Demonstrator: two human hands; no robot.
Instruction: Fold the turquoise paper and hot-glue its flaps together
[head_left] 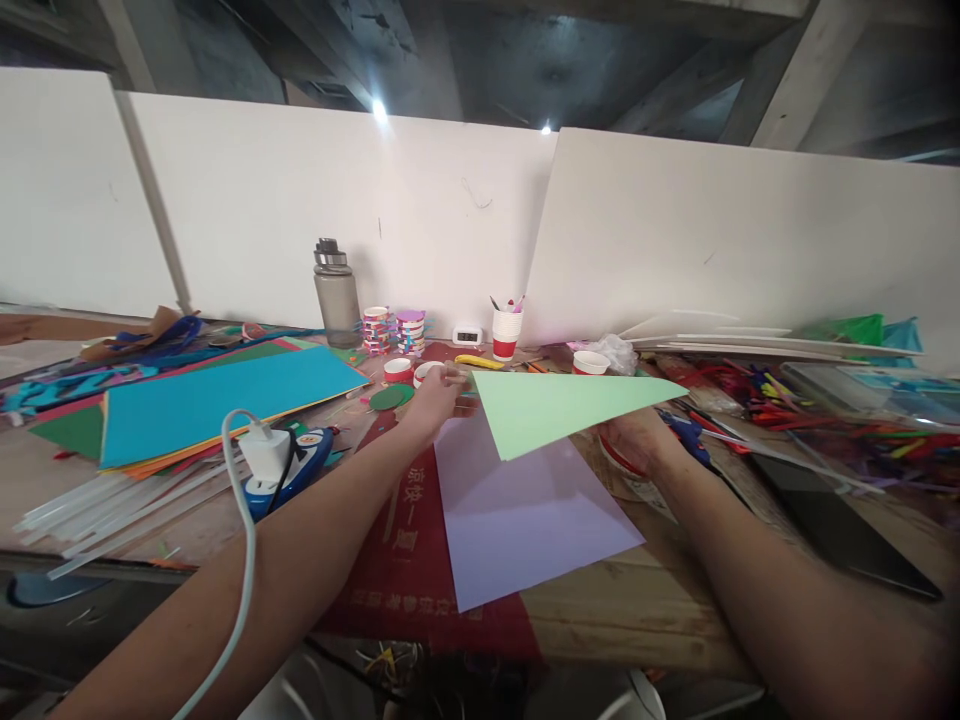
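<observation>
A light green sheet of paper (555, 405) is held up above the table, tilted, between both my hands. My left hand (442, 395) pinches its left corner. My right hand (637, 435) grips it from below near the right side, the fingers mostly hidden under the sheet. Beneath it a pale lilac sheet (517, 520) lies flat on a dark red cloth (401, 560) with printed characters.
A stack of coloured paper with a blue sheet on top (217, 400) lies at left, with a glue gun (300, 465), a white plug and cable (262, 455) and clear glue sticks (112, 510). Behind stand a grey bottle (335, 295), paper cups (506, 335) and tape rolls (394, 330). Pipe cleaners (757, 390) and a black tablet (832, 525) lie at right.
</observation>
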